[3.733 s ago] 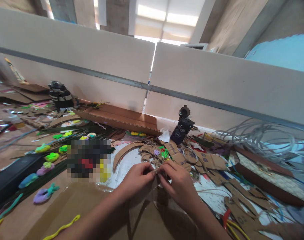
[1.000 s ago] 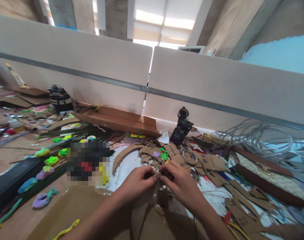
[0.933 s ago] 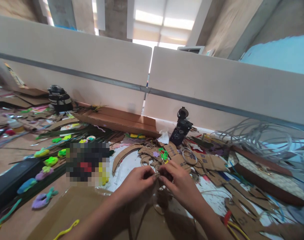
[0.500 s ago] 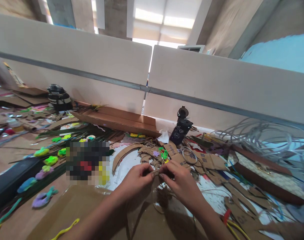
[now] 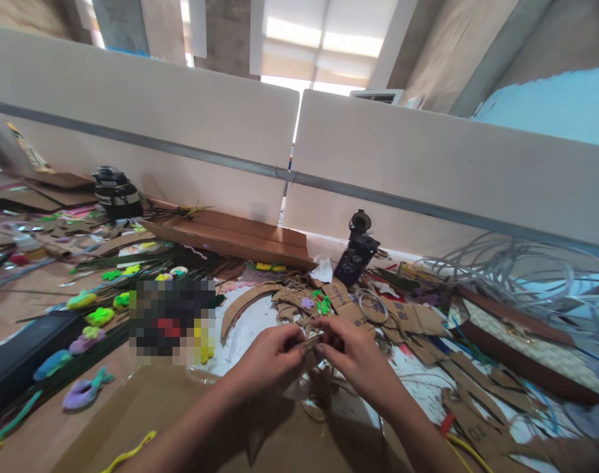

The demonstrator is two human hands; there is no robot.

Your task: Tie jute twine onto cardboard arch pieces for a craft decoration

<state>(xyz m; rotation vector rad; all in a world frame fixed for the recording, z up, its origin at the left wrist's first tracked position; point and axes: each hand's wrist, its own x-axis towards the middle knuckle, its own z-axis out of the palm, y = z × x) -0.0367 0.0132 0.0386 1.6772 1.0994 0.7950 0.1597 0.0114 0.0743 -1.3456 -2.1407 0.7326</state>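
Tan strip (image 5: pixel 311 343): being held between the two hands, nearer than the green flowers (image 5: pixel 323 303). Left hand (image 5: pixel 274 353): its grip is being clenched on the strip. Right hand (image 5: pixel 353 351): fingertips being placed at the strip's other end; whether its grip is being tightened cannot be told. Change: more strip is being exposed than a moment earlier, handling apparently being continued. Surroundings: cardboard arc (image 5: pixel 245 307), printed scraps (image 5: pixel 418 318) and clear tubing (image 5: pixel 526 279) are being carried by the surface (image 5: pixel 48 428), working room being crowded.
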